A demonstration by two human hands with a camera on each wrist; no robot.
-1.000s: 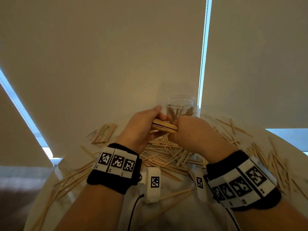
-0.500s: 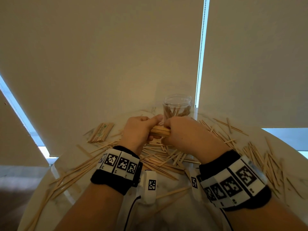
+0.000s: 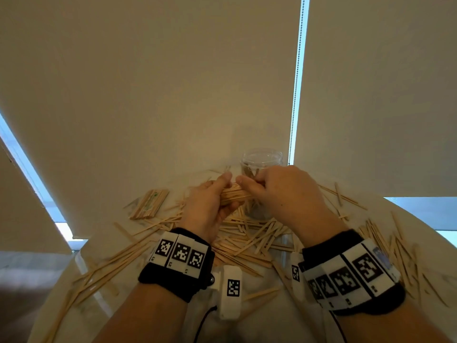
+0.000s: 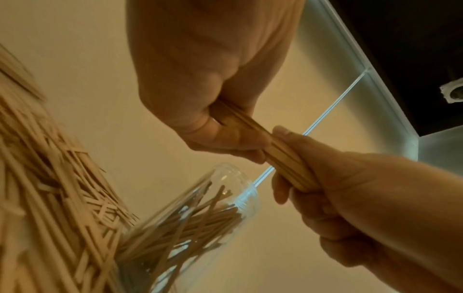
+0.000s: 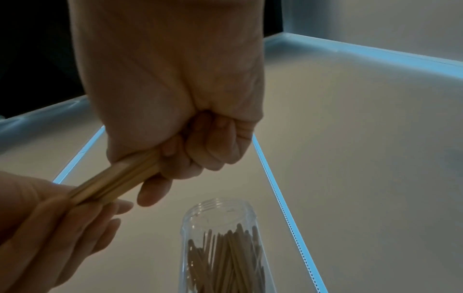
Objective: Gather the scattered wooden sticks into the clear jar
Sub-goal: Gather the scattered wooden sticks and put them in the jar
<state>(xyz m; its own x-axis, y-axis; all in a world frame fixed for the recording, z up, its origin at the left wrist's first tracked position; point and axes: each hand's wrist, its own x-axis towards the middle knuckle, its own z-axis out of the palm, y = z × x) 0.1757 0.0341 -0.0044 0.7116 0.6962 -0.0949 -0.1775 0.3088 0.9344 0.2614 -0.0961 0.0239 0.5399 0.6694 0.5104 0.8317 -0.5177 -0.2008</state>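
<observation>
My left hand and right hand both grip one bundle of sticks, level, just in front of the clear jar near the table's far edge. Loose sticks litter the tabletop out to both side edges.

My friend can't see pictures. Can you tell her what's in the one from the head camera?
Two hands, the left hand and the right hand, grip one bundle of thin pale wooden sticks between them, in front of a clear plastic jar holding some sticks. More sticks lie scattered on the round white table.
</observation>
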